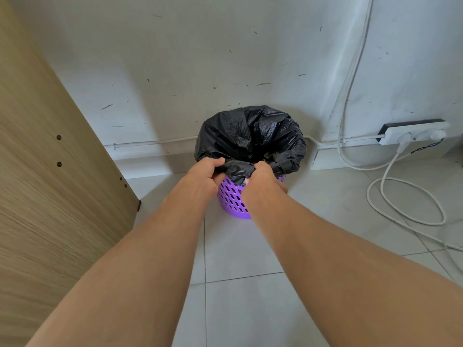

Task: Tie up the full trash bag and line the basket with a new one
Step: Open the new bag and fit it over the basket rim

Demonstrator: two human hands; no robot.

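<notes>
Here, one black trash bag [250,136] sits in one purple basket [231,196] on the tiled floor [250,309], close to the white wall [200,58]. The bag's edge is folded over the basket's rim. Two hands reach out with both arms stretched long. The left hand [205,175] and the right hand [263,180] each curl their fingers tight round the near edge of the bag. One wooden panel [50,171] stands on the left. One white power strip [414,134] and looping white cords [406,204] lie on the right.
</notes>
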